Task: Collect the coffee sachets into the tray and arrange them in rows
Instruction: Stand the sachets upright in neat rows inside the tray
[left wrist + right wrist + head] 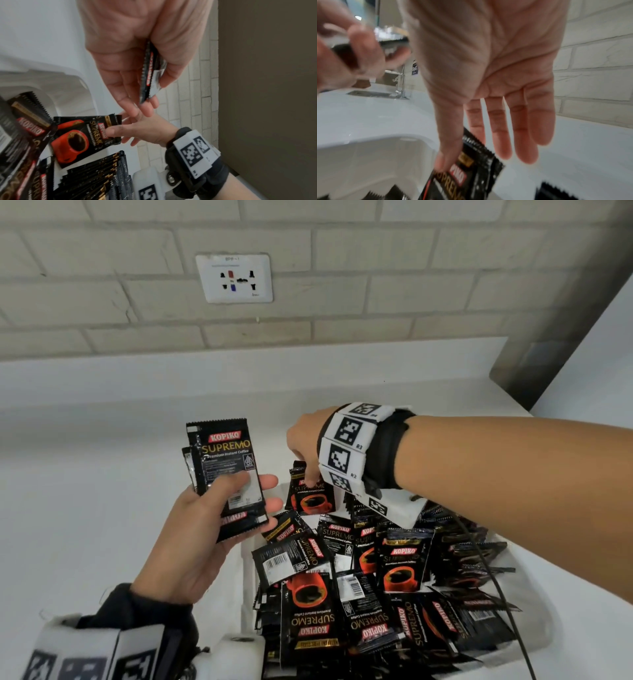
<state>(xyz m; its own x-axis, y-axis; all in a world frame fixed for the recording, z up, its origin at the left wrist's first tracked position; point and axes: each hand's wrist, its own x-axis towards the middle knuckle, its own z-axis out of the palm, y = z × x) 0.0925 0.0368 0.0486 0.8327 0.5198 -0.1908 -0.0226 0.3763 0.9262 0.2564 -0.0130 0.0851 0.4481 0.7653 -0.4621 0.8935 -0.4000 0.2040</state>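
Glossy flat sachets (226, 474) fill left hand (191, 539); right hand (303, 440) pinches serrated sachet (310, 494).

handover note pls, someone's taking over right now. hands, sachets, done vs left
Left hand: holds a small stack of sachets above the counter, left of the tray.
Right hand: reaching into the tray's far end, thumb and finger pinching one upright sachet.
Done: sachets are in the tray; a packed row stands along one side.
Left: the loose pile is still jumbled; sort it into rows, add the held stack.
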